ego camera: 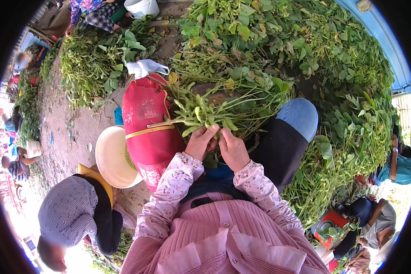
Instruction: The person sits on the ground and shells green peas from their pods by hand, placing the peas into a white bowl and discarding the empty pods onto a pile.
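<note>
A cut soybean plant (198, 113) with green pods lies across the space between my knees, its bare stem end over my left thigh. My left hand (202, 140) is closed on the pod cluster, thumb and fingers pinched together. Right beside it, my right hand (233, 149) pinches at a green pod (229, 124) of the same cluster. The fingertips nearly meet, and they partly hide what is between them. A red cloth (147, 106) with a yellow cord covers my left leg. Beside that leg, a white plastic bucket (111, 154) tilts open with green pods inside.
A large heap of soybean plants (328, 61) fills the front and right side. Another pile (85, 65) lies front left. A white plastic bag (145, 68) rests beyond my left knee. A person in a striped top (68, 205) sits close at left; other people sit farther off.
</note>
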`<state>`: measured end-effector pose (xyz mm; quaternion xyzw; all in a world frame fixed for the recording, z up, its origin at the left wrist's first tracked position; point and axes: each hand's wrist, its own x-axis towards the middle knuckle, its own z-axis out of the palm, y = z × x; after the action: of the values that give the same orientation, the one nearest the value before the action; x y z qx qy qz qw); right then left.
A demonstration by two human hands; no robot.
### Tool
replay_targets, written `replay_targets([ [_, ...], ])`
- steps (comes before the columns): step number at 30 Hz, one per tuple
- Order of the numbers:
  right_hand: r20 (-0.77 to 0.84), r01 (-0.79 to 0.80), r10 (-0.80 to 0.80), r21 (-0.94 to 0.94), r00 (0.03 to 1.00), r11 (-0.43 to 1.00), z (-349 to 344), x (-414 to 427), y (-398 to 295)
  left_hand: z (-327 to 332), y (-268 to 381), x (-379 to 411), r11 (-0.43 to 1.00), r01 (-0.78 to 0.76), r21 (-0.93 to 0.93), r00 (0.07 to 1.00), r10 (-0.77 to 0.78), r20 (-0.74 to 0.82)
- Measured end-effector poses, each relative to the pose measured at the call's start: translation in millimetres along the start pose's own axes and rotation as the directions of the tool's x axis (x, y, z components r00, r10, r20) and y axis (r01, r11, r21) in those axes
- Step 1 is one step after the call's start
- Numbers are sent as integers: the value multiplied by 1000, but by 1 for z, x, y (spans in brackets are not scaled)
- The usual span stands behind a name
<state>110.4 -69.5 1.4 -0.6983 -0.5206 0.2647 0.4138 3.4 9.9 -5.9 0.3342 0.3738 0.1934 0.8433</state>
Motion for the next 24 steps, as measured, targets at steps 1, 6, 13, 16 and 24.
replay_targets([
  [1, 47, -54, 48, 140, 998, 989, 2, -2, 9, 0, -6, 1, 999, -7, -54, 999, 5, -39],
  [6, 528, -658, 395, 638, 752, 401, -21, 4, -7, -9, -21, -1, 943, -41, -330, 979, 104, 174],
  [13, -85, -20, 18, -23, 996, 1000, -14, 24, -27, -12, -29, -6, 966, -14, -259, 1000, 14, -2],
  [16, -155, 69, -76, -50, 985, 996, -2, 46, -35, -9, -27, -11, 976, -21, -217, 996, 1, -91],
  [24, -167, 87, -65, 132, 984, 987, 10, 59, -17, -11, -2, -42, 952, 214, -218, 916, -118, 384],
])
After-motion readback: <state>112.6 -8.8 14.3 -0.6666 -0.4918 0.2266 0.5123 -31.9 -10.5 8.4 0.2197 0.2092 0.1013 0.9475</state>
